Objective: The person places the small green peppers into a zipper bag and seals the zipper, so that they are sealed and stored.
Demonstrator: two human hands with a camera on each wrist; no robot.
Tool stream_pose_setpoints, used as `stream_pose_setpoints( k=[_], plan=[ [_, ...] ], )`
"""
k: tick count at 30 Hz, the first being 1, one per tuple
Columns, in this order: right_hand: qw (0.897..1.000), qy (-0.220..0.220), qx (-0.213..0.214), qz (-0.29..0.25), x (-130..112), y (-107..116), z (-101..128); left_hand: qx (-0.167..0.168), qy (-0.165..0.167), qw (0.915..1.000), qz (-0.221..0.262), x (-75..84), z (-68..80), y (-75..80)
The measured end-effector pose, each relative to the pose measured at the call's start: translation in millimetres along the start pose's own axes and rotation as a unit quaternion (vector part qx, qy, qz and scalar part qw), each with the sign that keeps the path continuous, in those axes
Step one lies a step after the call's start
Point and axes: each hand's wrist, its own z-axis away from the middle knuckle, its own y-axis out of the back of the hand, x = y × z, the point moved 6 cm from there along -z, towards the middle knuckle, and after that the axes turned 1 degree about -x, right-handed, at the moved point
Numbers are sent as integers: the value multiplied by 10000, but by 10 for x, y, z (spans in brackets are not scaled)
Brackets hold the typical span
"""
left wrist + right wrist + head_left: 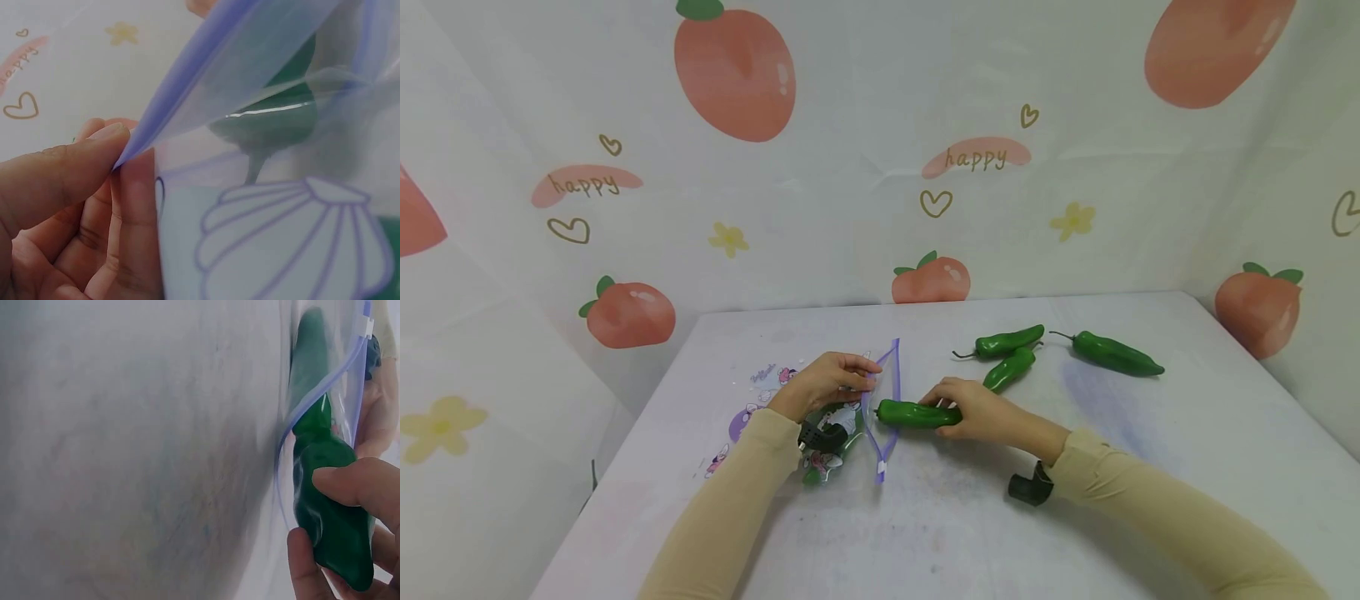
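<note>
My left hand pinches the purple rim of a clear zip bag between thumb and fingers. The bag's mouth gapes toward the right, and a white slider sits at its near end. From the right, my right hand grips a green pepper by its tip half, thumb on one side and fingers on the other. Its stem end lies at the bag's mouth, just past the purple rim. Inside the bag another green pepper shows through the film. Cartoon prints and my left wrist partly hide the bag's contents.
Two green peppers lie close together behind my right hand, one farther back and one nearer. Another pepper lies to their right. A printed curtain hangs behind the white table.
</note>
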Motion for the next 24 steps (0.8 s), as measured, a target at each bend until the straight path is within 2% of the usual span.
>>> stream_pose_setpoints(
  k=[5, 18, 24],
  plan=[
    [9999, 140, 43, 56, -28, -25, -11, -2, -7, 10000, 18, 1, -2, -3],
    [9971, 66, -230, -717, -52, -138, -69, -7, -5, 10000, 36, 16, -10, -8],
    [9967, 193, -300, -728, -82, -172, -70, -32, -50, 10000, 19, 27, -5, -10]
  ],
)
